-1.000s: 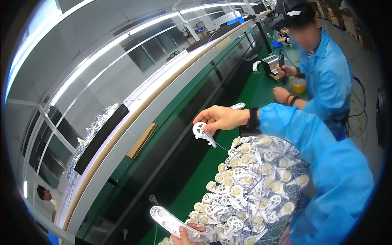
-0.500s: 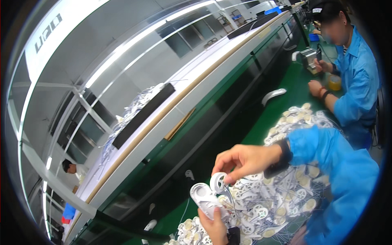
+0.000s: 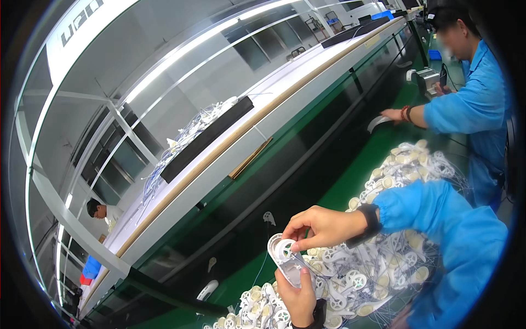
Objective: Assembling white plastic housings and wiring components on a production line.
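My left hand (image 3: 298, 299) is closed round the lower end of a white plastic housing (image 3: 289, 270), which is long with a rounded top. From the right, my right hand (image 3: 327, 226) pinches a white plastic piece with a round spoked end (image 3: 284, 250). That piece lies against the rounded top of the housing; whether it is seated inside cannot be made out. Just beneath both hands spreads a heap of similar white spoked parts (image 3: 359, 282) with thin wires and cream discs.
A co-worker's hand (image 3: 392, 115) reaches to a curved white piece (image 3: 377, 123) at the far right. Beyond the green bench runs a long raised shelf (image 3: 230, 143) carrying a black tray (image 3: 208, 140) of wired white parts. A white housing (image 3: 207, 289) lies at the near left.
My right hand has brought the spoked piece from beside the housing onto its rounded top. The co-worker's arm has stretched out to the curved white piece. The view has shifted slightly.
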Demonstrator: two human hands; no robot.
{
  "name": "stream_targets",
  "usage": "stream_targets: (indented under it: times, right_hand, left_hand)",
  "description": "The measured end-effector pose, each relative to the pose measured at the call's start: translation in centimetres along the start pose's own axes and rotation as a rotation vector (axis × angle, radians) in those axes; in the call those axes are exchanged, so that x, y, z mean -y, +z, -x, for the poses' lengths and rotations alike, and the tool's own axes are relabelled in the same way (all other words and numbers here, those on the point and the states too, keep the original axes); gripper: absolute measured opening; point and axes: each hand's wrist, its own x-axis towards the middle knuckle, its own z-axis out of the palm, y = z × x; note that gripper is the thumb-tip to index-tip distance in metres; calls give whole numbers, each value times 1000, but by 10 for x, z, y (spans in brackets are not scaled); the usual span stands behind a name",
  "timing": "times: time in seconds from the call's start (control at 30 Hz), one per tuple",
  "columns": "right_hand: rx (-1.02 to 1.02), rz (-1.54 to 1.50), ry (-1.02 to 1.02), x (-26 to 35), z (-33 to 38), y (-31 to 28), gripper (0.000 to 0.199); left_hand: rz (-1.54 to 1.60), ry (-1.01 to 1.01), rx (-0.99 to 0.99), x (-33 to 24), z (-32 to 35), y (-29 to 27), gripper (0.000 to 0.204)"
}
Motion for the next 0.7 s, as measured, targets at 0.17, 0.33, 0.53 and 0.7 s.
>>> stream_targets:
  times: [0.17,0.33,0.53,0.7]
  right_hand:
    - [-18,-11,-34,0,0,4,30]
    - [-40,-186,13,7,1,-2,30]
    - [-30,-54,-33,2,3,-3,30]
    - [-21,24,-60,2,2,-2,28]
  left_hand:
    - [-24,6,-54,3,1,0,29]
    - [-25,34,-49,17,3,-1,38]
    - [-55,75,-56,14,3,2,33]
    - [-120,80,-71,12,4,1,27]
